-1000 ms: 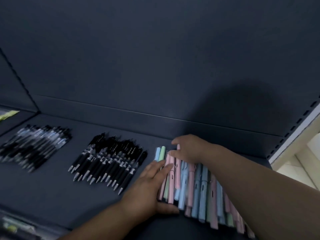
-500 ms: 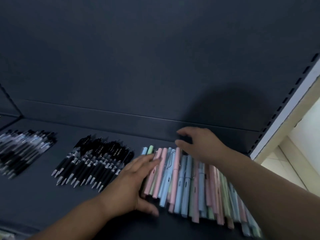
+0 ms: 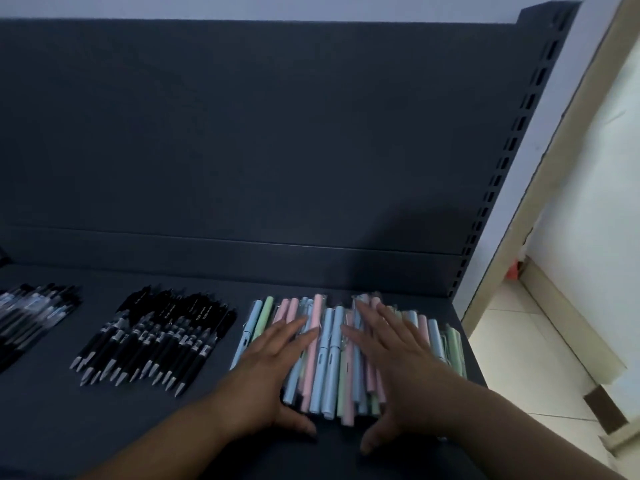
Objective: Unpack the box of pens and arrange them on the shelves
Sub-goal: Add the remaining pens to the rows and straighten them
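Both hands lie flat, fingers straight and spread wide, on the pastel pens (image 3: 329, 355) on the shelf (image 3: 52, 410): left hand (image 3: 266, 375) left, right hand (image 3: 394, 368) right.

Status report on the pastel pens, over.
Left hand open, flat on the row of pastel pink, blue and green plastic pens. Right hand open, flat on the same row. Black pens lie apart to the left, nothing blocking.
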`<action>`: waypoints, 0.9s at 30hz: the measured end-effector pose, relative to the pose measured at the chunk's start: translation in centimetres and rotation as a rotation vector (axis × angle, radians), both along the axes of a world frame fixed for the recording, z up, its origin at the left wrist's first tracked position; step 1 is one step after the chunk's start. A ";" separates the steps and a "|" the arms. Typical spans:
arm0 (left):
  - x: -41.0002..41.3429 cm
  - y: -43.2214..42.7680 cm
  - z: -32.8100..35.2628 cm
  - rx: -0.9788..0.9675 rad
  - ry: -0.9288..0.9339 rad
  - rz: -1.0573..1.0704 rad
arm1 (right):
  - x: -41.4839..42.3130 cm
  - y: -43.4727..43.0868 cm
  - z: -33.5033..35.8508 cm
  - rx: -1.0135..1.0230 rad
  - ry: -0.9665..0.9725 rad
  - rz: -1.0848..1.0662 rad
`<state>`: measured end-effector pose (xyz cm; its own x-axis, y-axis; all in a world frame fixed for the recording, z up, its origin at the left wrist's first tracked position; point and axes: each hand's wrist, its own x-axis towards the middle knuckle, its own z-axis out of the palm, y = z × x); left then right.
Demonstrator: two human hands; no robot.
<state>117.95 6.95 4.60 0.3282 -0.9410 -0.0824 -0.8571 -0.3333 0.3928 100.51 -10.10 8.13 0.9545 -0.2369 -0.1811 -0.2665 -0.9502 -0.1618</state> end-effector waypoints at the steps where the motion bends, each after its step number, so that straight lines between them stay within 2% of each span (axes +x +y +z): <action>1: -0.2 0.0 0.0 0.008 -0.012 0.000 | -0.1 0.2 -0.1 -0.007 -0.009 -0.008; 18: -1.3 -0.1 -0.4 -0.089 -0.075 0.063 | -0.1 1.3 -1.6 0.035 -0.129 -0.158; 24: -1.1 -0.1 -0.5 -0.032 -0.101 0.053 | 0.2 1.4 -1.3 0.055 -0.122 -0.155; 27: -0.9 0.2 0.0 -0.017 -0.121 0.044 | 1.1 1.2 0.1 0.083 -0.204 -0.176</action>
